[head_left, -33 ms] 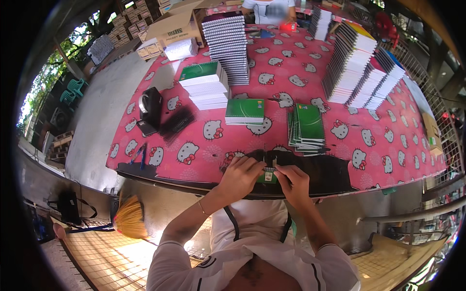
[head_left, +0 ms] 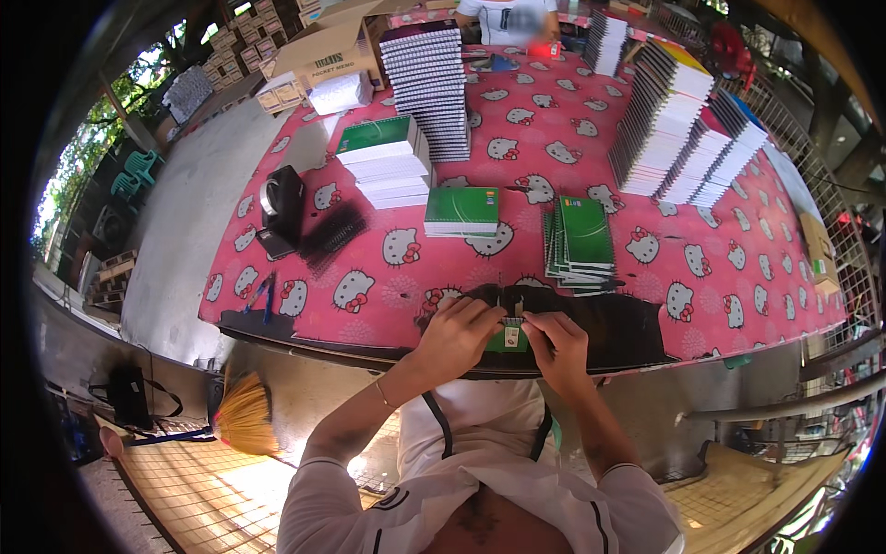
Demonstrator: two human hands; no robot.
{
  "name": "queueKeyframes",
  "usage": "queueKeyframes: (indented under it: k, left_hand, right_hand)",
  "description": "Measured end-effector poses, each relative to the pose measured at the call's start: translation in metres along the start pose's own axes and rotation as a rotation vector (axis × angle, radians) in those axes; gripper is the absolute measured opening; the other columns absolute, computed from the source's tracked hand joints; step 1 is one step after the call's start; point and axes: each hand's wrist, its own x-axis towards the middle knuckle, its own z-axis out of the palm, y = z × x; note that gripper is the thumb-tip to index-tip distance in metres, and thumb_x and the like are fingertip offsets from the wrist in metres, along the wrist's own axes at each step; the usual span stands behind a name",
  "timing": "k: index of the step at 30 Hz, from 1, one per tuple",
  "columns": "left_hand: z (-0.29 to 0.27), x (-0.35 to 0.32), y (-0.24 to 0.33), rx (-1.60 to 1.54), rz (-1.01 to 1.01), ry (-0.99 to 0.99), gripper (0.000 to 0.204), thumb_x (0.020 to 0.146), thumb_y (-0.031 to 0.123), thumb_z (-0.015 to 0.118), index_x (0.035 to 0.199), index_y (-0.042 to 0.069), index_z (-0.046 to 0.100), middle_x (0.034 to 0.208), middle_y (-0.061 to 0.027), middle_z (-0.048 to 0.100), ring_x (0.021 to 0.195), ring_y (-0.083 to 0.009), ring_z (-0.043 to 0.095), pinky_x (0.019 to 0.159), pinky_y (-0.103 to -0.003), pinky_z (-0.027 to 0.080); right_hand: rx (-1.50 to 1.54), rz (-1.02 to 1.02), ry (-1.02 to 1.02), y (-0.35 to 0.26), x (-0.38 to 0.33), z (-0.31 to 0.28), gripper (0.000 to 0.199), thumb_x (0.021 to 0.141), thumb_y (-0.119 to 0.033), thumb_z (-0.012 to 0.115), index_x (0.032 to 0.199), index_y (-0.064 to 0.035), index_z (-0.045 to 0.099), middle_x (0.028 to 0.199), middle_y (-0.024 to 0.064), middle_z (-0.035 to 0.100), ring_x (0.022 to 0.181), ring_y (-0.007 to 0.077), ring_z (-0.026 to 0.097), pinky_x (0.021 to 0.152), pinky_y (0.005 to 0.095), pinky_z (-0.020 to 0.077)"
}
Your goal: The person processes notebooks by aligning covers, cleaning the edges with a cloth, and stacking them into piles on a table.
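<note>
At the table's near edge lies a small green notebook point(head_left: 507, 343) with a white label, its wire-bound edge facing away from me. My left hand point(head_left: 459, 334) is closed at the left end of that binding, fingertips pinched on it. From the other side, my right hand point(head_left: 556, 343) pinches the binding's right end between thumb and fingers. Fingers cover both ends of the notebook. Just beyond them, a stack of green spiral notebooks point(head_left: 587, 231) lies to the right, and a short stack of green-covered notebooks point(head_left: 461, 210) sits straight ahead.
A black punch-like device point(head_left: 282, 210) stands at left beside black wire combs point(head_left: 334, 233) and blue pens point(head_left: 263, 297). Tall notebook stacks point(head_left: 426, 92) rise behind, with more stacks point(head_left: 661, 120) at right. A cardboard box point(head_left: 337, 57) and another person point(head_left: 508, 20) are at the far side.
The whole view has shifted very slightly to the left. Both hands stay on the notebook's binding, and slightly more of its green cover shows between them.
</note>
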Motion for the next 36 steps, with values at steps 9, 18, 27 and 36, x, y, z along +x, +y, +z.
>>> queueKeyframes:
  k: [9,18,27,36]
  left_hand:
    - [-0.038,0.091,-0.028,-0.156,0.136,0.172,0.027,0.086,0.012,0.072,0.112,0.005,0.070,0.099,-0.0122,0.067,0.087,-0.0321,0.065,0.077,-0.042,0.052]
    - [-0.015,0.068,-0.162,0.369,0.169,0.072,0.025,0.091,0.013,0.065,0.112,0.000,0.067,0.102,-0.0174,0.068,0.091,-0.0352,0.067,0.078,-0.043,0.054]
    - [-0.036,0.007,-0.048,0.242,0.209,-0.164,0.029,0.089,0.015,0.065,0.115,0.005,0.062,0.102,-0.0115,0.066,0.093,-0.0266,0.066,0.083,-0.040,0.052]
    - [0.000,-0.060,-0.064,-0.340,-0.494,0.134,0.041,0.103,0.026,0.050,0.131,-0.004,0.054,0.111,-0.0218,0.063,0.098,-0.0324,0.061,0.087,-0.045,0.044]
  right_hand:
    - [-0.036,0.054,0.179,0.000,0.037,-0.020,0.040,0.085,-0.005,0.072,0.125,-0.0044,0.067,0.108,0.0183,0.071,0.095,0.0348,0.070,0.078,0.0363,0.0562]
    - [-0.704,-0.171,0.006,0.031,0.084,-0.035,0.065,0.084,-0.039,0.074,0.138,-0.0087,0.055,0.143,0.0142,0.053,0.135,0.0335,0.047,0.108,0.0590,0.0329]
    - [0.315,0.237,-0.091,-0.006,0.022,0.051,0.060,0.079,-0.005,0.078,0.135,-0.0040,0.054,0.118,0.0151,0.066,0.099,0.0221,0.067,0.087,0.0320,0.0515]
    - [0.600,0.257,0.005,0.014,0.010,0.059,0.026,0.087,-0.002,0.071,0.113,-0.0014,0.067,0.093,0.0065,0.067,0.079,0.0104,0.064,0.071,0.0258,0.0505]
